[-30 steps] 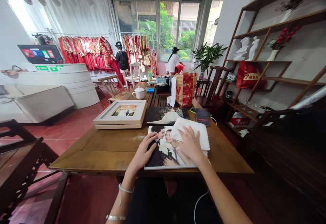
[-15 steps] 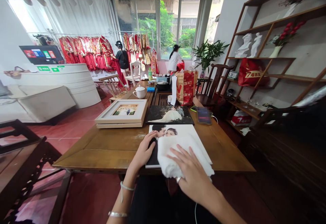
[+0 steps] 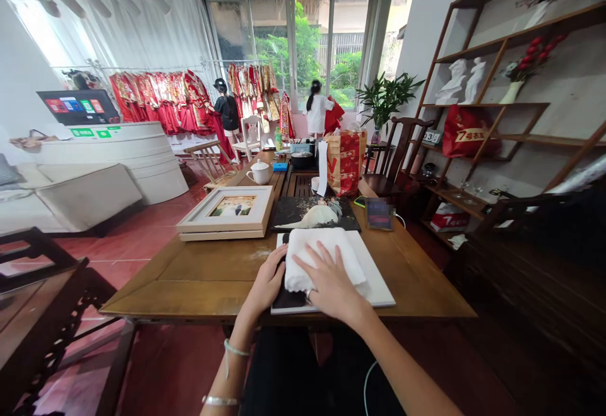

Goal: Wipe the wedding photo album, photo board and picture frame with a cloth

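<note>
A folded white cloth (image 3: 350, 267) lies over the photo print (image 3: 379, 286) near the table's front edge, hiding most of its picture. My right hand (image 3: 329, 277) presses flat on the cloth with its fingers spread. A ring shows on one of its fingers. At the print's left edge rests my left hand (image 3: 269, 277), fingers stretched out and thumb apart, close beside the cloth. Just behind is a second, dark photo print (image 3: 350, 217) showing a white gown.
A pale wooden picture frame (image 3: 226, 213) lies to the left, with a white lidded cup (image 3: 260, 173) behind it. A red and brown paper bag (image 3: 348, 163) stands farther back. A phone (image 3: 379, 214) with a cable lies at the right. Two people are near the windows.
My right hand has slid the cloth forward and to the left, over the faces on the print. The print's lower right part now shows. My left hand has barely moved.
</note>
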Demonstrator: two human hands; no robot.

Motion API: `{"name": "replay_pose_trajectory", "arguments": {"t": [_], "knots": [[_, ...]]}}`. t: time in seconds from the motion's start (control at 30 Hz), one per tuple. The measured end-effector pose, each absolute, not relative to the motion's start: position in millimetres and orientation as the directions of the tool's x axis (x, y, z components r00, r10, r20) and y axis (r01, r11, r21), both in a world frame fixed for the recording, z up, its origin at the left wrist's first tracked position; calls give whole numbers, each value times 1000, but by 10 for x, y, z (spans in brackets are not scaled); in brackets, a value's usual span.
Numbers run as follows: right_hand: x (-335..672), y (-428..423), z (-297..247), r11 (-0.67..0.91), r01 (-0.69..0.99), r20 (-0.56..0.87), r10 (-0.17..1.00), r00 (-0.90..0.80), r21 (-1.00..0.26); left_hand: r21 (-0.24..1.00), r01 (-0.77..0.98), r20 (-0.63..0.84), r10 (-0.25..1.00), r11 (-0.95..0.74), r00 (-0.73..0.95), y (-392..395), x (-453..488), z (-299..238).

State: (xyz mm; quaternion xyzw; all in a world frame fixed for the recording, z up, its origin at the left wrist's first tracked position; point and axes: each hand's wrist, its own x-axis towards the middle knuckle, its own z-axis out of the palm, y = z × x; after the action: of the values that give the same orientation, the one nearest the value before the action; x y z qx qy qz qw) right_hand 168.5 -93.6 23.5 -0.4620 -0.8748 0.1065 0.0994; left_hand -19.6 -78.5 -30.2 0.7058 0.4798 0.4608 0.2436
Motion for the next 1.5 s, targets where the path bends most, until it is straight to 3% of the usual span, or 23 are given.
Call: {"name": "replay_pose_trajectory", "arguments": {"t": [0.13,0.23,0.37,0.6,0.77,0.97,1.17,1.5], "knots": [[1809,-1363,235,614,708,81,772,-630,-350,799,449,400,911,-400,100,-779,-197,-327],[2010,-1604,227,579,717,60,792,-607,-390,779,457,422,898,-430,125,-784,-195,-317],[2254,-1525,202,461,817,55,879,-473,-347,757,467,437,885,-457,159,-795,-191,-280],[2214,-652,202,220,947,65,976,-210,-233,755,471,429,887,-456,172,-811,-201,-271],[1861,-574,208,378,893,58,925,-376,-245,768,459,427,892,-446,152,-785,-224,-325],[1848,-1234,190,617,723,111,779,-617,-311,789,469,399,911,-397,101,-759,-219,-362],[2242,-1405,224,594,722,49,783,-620,-356,783,478,397,911,-398,109,-779,-200,-327],[2369,-334,206,509,822,54,856,-514,-256,783,458,415,902,-420,118,-778,-235,-346]]}}
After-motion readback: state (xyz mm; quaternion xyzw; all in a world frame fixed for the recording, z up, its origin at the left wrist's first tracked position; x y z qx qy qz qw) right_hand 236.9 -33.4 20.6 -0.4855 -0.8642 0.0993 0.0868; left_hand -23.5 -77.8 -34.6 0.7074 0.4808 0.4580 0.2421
